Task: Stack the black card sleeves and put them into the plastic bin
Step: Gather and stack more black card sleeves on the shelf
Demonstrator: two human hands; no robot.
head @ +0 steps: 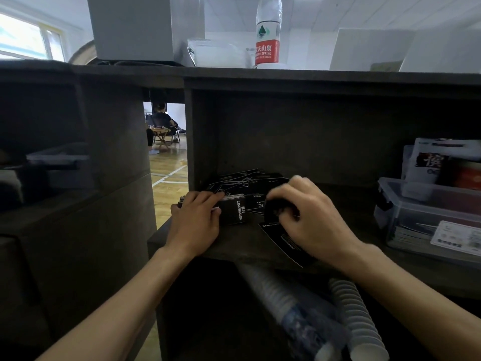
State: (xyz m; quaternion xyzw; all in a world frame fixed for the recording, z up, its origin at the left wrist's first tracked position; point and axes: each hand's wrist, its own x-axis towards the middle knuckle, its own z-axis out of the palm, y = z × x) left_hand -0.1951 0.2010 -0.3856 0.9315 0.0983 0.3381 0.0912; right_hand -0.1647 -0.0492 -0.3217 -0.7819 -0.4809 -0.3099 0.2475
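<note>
— Holding a stack (232, 210) of black sleeves, the left hand (194, 219) lies over its left end on the shelf (242, 250), fingers curled round it; the printed top sleeve shows just right of the fingertips.

— And the right hand (311, 217)?

— It sits to the right of the stack, near it but apart. Its fingers are bent round something dark and blurred, seemingly a sleeve, though I cannot tell for sure. Under its palm a single sleeve (285, 241) lies flat, one corner reaching the shelf's front edge.

— Where are the rest?

— A loose pile (242, 179) is scattered behind both hands, deeper in the compartment, overlapping at all angles. It starts just beyond the left fingertips.

— And the bin (426, 220)?

— On the same shelf, well to the right of the right hand. It is clear plastic with a dark latch on its near end, and it holds papers and cards; a white card leans against its front wall. Booklets stand behind it.

— Anything else?

— A water bottle (268, 35) stands on the top board above. Stacked paper cups (356, 316) lie on their side on the lower shelf, between the forearms.
</note>
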